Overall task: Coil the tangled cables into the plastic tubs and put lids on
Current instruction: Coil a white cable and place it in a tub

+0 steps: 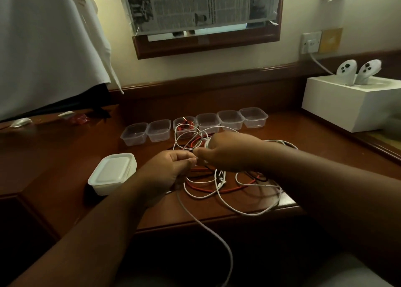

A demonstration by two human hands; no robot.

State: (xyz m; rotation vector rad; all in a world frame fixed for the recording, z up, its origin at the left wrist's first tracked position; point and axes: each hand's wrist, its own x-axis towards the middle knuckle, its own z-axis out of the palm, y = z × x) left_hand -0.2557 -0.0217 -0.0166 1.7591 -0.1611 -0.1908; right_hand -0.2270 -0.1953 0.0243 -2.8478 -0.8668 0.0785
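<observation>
White cable (196, 196) is pinched by both hands above the middle of the bench (65, 156): the left hand (167, 169) curls its fingers (184, 156) round a strand, and the right hand (223, 151) nips the same cable beside it, fingertips almost touching. Both forearms reach in from the near edge, the right one across the tangle of white, red and black cables (230, 184), some loops overhanging that edge. Six clear tubs (230, 119) stand in a row toward the far edge, one holding red cable. A stack of lids (112, 173) sits left of the hands, bare wood around it.
</observation>
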